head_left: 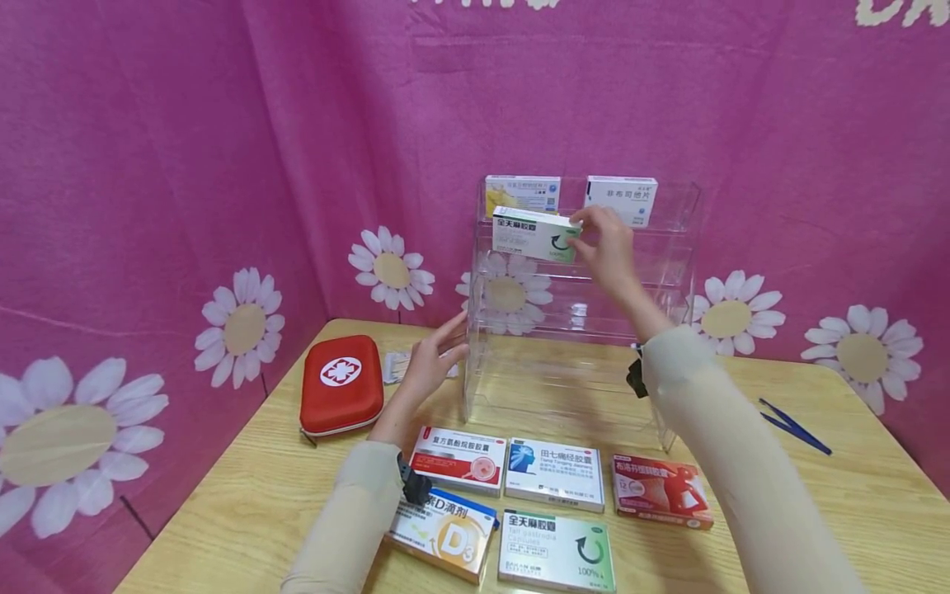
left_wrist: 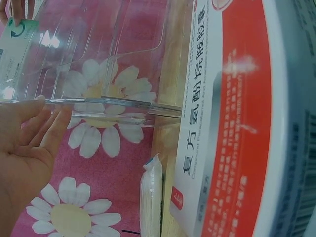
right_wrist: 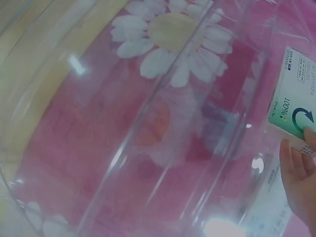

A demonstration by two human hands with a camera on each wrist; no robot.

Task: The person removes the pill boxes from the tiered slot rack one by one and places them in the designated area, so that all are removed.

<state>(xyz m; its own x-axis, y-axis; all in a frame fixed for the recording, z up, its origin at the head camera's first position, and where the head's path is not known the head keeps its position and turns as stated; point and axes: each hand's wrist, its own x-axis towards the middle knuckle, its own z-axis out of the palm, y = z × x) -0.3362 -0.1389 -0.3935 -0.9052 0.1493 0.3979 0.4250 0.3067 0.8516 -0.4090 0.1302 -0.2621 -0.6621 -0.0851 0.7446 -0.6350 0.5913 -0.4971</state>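
Note:
My right hand [head_left: 610,252] pinches the right end of a white-and-green medicine box [head_left: 530,235], thumb in front. It holds the box at the upper left of a clear acrylic tiered display stand [head_left: 579,305], just below the top row. On that row stand a yellow-and-white medicine box [head_left: 522,195] at left and a white medicine box [head_left: 629,200] at right. My left hand [head_left: 429,360] is at the stand's left side panel, fingers extended with fingertips right at its edge. In the right wrist view the pinched box shows at the right edge, partly cut off.
Several medicine boxes lie before the stand, among them a red-and-white one [head_left: 458,459], a blue-and-white one [head_left: 555,476] and another white-and-green one [head_left: 557,551]. A red first-aid case [head_left: 343,404] and a small packet [head_left: 397,365] sit left; blue tweezers [head_left: 796,427] lie right.

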